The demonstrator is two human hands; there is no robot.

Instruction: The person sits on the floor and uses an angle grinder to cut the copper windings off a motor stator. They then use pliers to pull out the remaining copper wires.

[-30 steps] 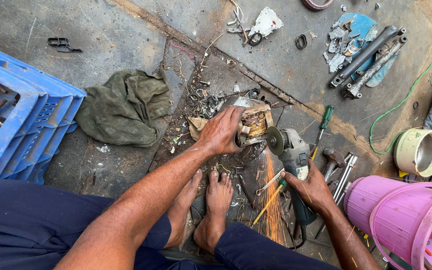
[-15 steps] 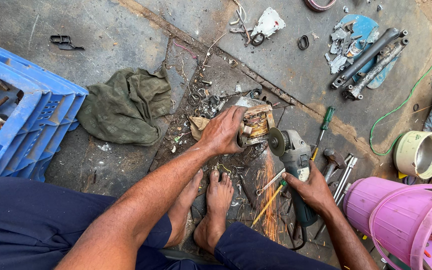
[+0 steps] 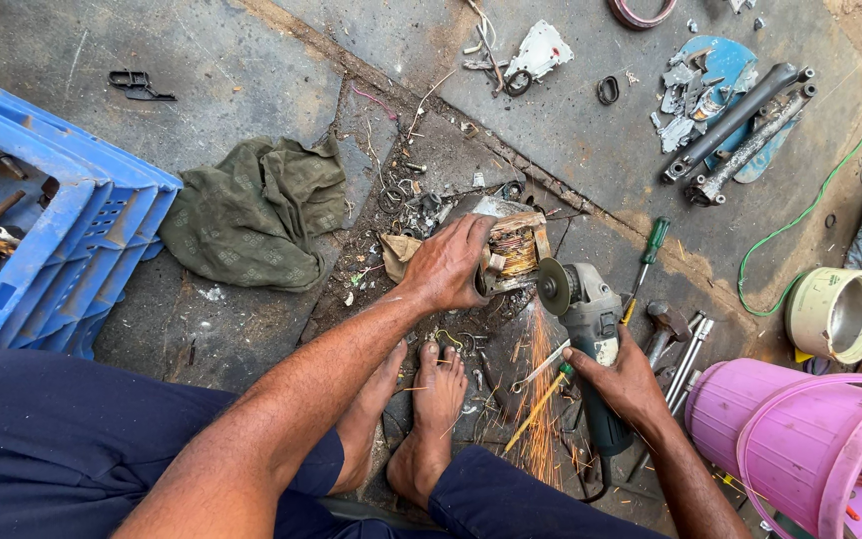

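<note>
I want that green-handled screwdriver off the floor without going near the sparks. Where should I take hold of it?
Grip the green-handled screwdriver by its green handle, the upper end, coming from the top right. Its shaft slants down toward the angle grinder in the right hand, so the handle is likely the part farthest from the disc and sparks.

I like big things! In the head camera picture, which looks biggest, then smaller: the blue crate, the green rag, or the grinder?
1. Blue crate, though partly cut off.
2. Green rag.
3. Grinder, held in the right hand.
</note>
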